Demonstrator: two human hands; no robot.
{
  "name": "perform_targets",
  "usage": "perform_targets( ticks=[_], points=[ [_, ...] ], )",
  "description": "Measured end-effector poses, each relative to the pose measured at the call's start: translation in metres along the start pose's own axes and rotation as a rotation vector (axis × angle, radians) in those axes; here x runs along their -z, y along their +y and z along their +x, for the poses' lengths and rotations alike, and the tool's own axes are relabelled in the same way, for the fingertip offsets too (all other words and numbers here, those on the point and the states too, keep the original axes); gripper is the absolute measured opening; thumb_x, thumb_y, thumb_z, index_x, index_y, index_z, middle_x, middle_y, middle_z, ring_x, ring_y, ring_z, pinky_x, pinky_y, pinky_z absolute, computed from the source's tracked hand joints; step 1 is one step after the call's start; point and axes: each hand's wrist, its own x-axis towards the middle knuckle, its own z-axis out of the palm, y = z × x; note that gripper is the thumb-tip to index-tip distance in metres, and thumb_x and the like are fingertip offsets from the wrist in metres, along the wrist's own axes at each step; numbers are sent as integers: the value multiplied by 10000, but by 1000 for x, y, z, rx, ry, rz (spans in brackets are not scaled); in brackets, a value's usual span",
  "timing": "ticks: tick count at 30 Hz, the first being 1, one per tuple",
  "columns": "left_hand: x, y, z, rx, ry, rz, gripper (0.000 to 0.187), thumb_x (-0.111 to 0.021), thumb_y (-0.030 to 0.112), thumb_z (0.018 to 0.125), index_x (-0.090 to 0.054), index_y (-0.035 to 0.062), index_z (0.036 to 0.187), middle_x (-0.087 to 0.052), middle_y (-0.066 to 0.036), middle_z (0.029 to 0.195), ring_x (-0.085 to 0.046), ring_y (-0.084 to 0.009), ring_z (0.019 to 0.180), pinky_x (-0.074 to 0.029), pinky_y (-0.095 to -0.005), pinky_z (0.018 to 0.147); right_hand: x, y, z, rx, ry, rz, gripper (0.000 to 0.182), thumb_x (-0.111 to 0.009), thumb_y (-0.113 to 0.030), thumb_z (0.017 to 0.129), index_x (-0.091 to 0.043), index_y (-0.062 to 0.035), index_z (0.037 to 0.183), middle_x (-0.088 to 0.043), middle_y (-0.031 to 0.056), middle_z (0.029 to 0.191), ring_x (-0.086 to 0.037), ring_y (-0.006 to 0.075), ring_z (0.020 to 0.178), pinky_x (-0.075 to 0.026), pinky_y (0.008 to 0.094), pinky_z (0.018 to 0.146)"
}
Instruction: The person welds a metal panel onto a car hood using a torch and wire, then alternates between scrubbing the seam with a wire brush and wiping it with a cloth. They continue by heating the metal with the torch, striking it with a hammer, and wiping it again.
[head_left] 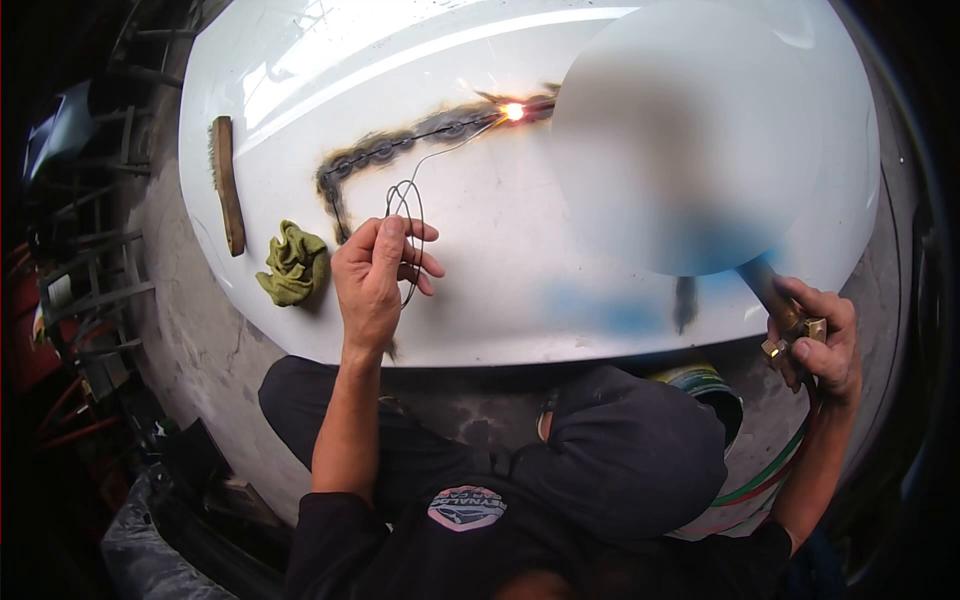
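Observation:
My left hand (pixel 375 275) pinches a looped filler wire (pixel 418 190) between thumb and fingers. The wire's far end reaches a bright glowing spot (pixel 515 112) on a white car hood panel (pixel 480 260). My right hand (pixel 825 340) is wrapped round the handle of a gas welding torch (pixel 775 300) with brass valve knobs. A round blurred patch hides the rest of the torch and its tip. From the glow, a scorched seam (pixel 400 143) with dark weld spots runs left, then bends down toward my left hand.
Left of my left hand lies a crumpled olive rag (pixel 294 265), with a wooden-handled wire brush (pixel 229 190) beyond it. A bucket (pixel 705 385) stands below the panel by my right knee. Green and red hoses (pixel 765 480) run near my right forearm. Metal racks (pixel 100 270) stand at left.

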Motion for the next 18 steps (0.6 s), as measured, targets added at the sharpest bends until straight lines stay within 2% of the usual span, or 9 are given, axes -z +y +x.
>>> perform_targets(
  ticks=[18],
  points=[
    [2, -1, 1, 4, -9, -2, 404, -477, 269, 1110, -627, -85, 986, -683, -209, 983, -701, -200, 647, -562, -275, 492, -1, 0, 0, 18, -8, 6, 686, -777, -268, 806, -602, 56, 1385, -678, 132, 756, -593, 124, 434, -469, 240, 408]
  ],
)
